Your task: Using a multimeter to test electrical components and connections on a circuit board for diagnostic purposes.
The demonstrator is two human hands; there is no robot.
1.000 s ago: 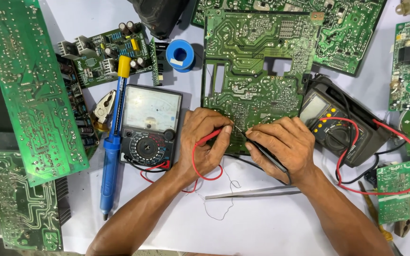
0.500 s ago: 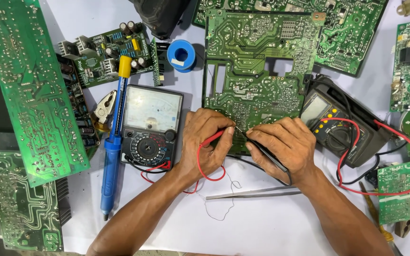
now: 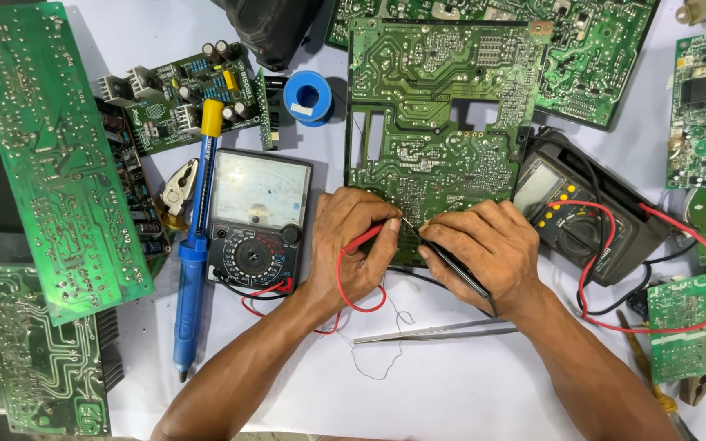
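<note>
The left hand (image 3: 353, 245) is closed in a pinch around a red probe (image 3: 367, 238), and the right hand (image 3: 484, 249) grips a black probe (image 3: 451, 265) the same way. The two tips meet just beyond the fingertips, between the hands. Both point away from the wrists onto the near edge of the green circuit board (image 3: 435, 106), whose long axis runs straight ahead.

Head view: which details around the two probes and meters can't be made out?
- Probe tips: hidden by the left hand and right hand on the circuit board.
- Needle meter: its reading is too small.
- Digital meter: screen unreadable from glare.
- Tweezers: unobscured.
</note>
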